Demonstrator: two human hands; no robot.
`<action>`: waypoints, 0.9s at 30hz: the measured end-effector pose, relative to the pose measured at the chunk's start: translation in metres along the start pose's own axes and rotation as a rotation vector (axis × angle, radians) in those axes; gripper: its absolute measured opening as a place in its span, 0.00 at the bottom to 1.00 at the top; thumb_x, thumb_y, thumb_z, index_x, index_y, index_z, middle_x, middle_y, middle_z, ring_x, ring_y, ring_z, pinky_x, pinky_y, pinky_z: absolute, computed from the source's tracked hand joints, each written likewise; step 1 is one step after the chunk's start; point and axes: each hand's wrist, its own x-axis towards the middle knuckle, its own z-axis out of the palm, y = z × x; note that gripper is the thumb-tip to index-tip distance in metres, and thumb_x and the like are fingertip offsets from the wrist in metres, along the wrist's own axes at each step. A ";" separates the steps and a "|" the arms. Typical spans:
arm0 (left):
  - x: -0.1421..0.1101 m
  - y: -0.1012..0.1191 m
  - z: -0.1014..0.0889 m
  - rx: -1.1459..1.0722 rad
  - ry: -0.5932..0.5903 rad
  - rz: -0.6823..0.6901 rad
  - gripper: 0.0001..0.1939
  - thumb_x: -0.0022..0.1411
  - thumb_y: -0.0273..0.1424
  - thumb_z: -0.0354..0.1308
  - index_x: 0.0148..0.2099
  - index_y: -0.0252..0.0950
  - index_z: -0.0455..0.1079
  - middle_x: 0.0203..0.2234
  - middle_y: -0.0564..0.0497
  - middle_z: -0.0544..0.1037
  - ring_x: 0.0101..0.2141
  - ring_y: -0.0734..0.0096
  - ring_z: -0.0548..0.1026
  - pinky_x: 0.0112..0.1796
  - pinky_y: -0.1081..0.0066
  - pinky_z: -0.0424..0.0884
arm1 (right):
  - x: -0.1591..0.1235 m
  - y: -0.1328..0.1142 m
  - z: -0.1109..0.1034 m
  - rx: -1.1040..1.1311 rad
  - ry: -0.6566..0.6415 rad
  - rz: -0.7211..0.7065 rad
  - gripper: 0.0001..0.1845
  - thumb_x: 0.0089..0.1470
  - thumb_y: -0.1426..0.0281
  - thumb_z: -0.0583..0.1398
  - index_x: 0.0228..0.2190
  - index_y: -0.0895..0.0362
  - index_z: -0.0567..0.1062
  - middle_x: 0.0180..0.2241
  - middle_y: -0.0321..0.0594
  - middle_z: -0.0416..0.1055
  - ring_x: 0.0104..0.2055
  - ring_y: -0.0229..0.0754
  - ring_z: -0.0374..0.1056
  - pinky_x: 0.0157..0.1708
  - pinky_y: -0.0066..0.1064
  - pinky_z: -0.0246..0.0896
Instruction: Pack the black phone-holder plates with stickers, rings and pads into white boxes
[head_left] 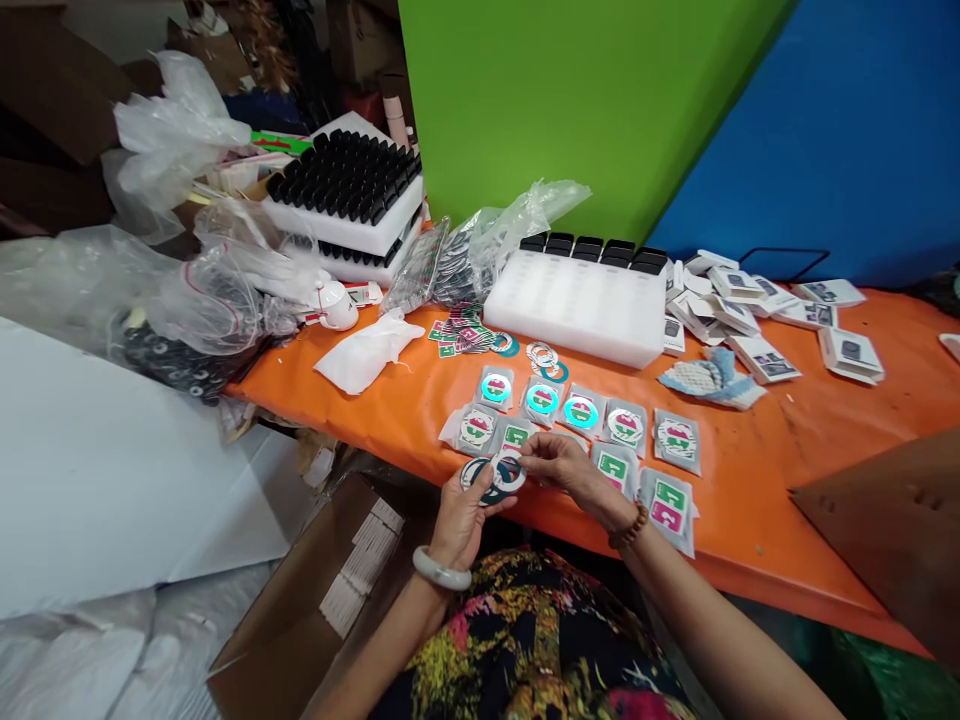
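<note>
My left fingers (478, 486) pinch a little bunch of flat rings (496, 484) at the near edge of the desk (780, 430). My right fingers (541, 448) are close together by the right side of the rings, but I cannot tell if they pinch one. The rings look thin and light. I think they would bend if I squeezed too hard, and might slide on each other. The outer rim seems a good place to hold. Packs (676, 440) lie to the right and farther off.

A blue-and-white cloth (711, 380) lies beside white cartons (765, 359), before a blue panel (847, 130).
</note>
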 end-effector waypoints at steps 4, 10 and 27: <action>0.001 -0.002 -0.005 0.004 0.023 0.011 0.20 0.44 0.36 0.71 0.38 0.29 0.74 0.30 0.46 0.80 0.30 0.66 0.78 0.33 0.65 0.78 | 0.004 -0.001 -0.012 0.000 0.091 -0.033 0.17 0.38 0.59 0.67 0.23 0.56 0.67 0.14 0.28 0.63 0.12 0.28 0.49 0.14 0.24 0.40; 0.001 -0.002 -0.015 0.007 0.114 0.011 0.16 0.47 0.33 0.69 0.37 0.30 0.73 0.28 0.48 0.80 0.29 0.68 0.78 0.33 0.65 0.79 | 0.021 0.004 -0.015 -0.219 0.242 -0.141 0.10 0.42 0.63 0.62 0.25 0.55 0.67 0.18 0.33 0.67 0.17 0.35 0.61 0.17 0.27 0.54; -0.005 -0.007 0.006 0.142 -0.075 -0.104 0.18 0.48 0.35 0.69 0.40 0.31 0.73 0.30 0.47 0.80 0.29 0.67 0.78 0.27 0.72 0.78 | -0.035 0.016 0.000 -0.163 0.092 -0.191 0.11 0.49 0.61 0.63 0.31 0.54 0.73 0.29 0.37 0.72 0.30 0.39 0.66 0.31 0.31 0.60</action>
